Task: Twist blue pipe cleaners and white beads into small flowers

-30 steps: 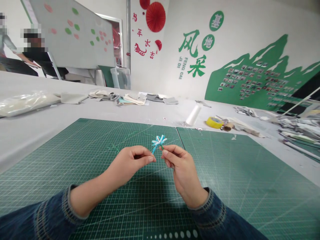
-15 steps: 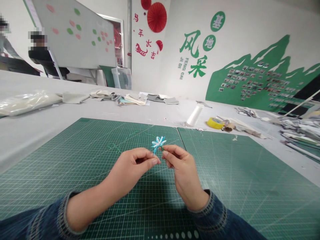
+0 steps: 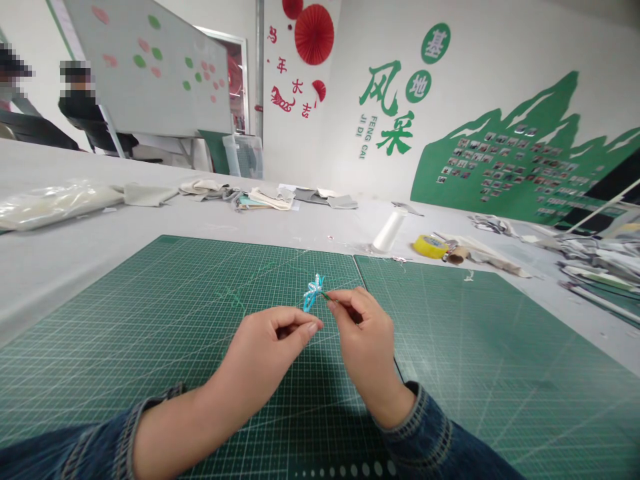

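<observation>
A small light-blue and white flower point(image 3: 313, 288), its petals set with white beads, is held up over the green cutting mat point(image 3: 200, 280). My right hand point(image 3: 367, 340) pinches its thin green stem between thumb and forefinger, just right of the petals. Just below the flower, my left hand point(image 3: 270, 353) has thumb and forefinger pressed together. The lowest blue petal ends right at the left forefinger; whether they touch, I cannot tell. Anything between those left fingertips is hidden or too small to name.
A second cutting mat point(image 3: 480, 333) adjoins on the right. Behind the mats are a white thread cone point(image 3: 390, 231), a yellow tape roll point(image 3: 431, 247) and fabric pieces point(image 3: 273, 195). Green thread scraps point(image 3: 233, 297) lie on the left mat. Another person point(image 3: 77, 100) sits far left.
The flower has turned from facing upward to a sideways tilt, its petals now seen edge-on. My right hand has shifted slightly along with the stem; my left fingertips have dropped slightly.
</observation>
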Tool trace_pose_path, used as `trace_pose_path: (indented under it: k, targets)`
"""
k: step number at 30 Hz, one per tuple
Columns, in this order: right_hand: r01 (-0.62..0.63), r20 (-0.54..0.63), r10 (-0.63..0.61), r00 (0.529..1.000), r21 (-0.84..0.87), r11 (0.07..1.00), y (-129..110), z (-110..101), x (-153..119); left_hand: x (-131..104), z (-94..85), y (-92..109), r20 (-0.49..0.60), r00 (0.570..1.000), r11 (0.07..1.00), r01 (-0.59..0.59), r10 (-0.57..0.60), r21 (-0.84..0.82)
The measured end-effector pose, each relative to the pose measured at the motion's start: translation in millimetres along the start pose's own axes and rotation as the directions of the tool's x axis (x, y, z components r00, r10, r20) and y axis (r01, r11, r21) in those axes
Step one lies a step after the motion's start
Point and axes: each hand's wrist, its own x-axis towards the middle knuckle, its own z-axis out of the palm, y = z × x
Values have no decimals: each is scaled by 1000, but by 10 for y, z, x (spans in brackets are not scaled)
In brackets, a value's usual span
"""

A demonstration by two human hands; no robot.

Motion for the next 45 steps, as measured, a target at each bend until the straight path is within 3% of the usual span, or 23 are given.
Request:
trace_pose_path:
  k: [2,4,6,9,10,12,14,17,21,23,25,29,34,37,40,45]
  targets:
    - [79,9,-79,997,-69,994,10,-3,-7,-19,-4,-34,-19,993,986,-113,116,126]
    - [146,36,-143,989,-131,981,20,-3,-15,-34,-16,-71,-36,955,914,-269,293,305]
    - [203,71,-193,979,-186,961,27,0,-25,-39,-41,-97,-42,862,757,-420,505,500]
    - [271,114,-251,961,-234,934,31,11,-42,-30,-107,-95,27,679,471,-537,734,700]
    - [292,130,-267,955,-241,926,31,15,-49,-23,-136,-84,58,640,403,-549,766,732]
    - [333,178,-296,939,-246,910,27,25,-65,0,-202,-57,95,614,339,-551,783,762]
    - [372,243,-316,917,-237,898,19,36,-81,42,-272,-37,94,633,345,-533,769,772]
    - [393,351,-321,880,-158,906,-1,47,-92,155,-379,-51,76,709,439,-513,701,738]
    - [272,420,-267,867,49,961,-35,30,-52,369,-493,-170,80,868,721,-454,490,523]
    - [185,398,-214,892,112,976,-46,10,-17,457,-513,-243,89,937,867,-347,338,358]
    - [89,357,-145,923,169,982,-44,-8,11,507,-499,-299,120,973,958,-217,197,186]
    - [-151,265,66,962,317,936,3,-7,28,485,-404,-319,176,983,997,-42,53,-62]
    - [-344,212,272,939,509,789,56,34,30,379,-270,-243,215,977,974,45,4,-223]
    - [-369,193,319,928,594,715,47,50,41,321,-197,-203,228,973,980,7,39,-201]
    - [-392,201,349,915,647,654,36,57,49,251,-132,-170,172,979,992,-98,110,-76]
    - [-411,207,368,906,639,650,50,62,56,147,-81,-128,52,969,967,-246,243,67]
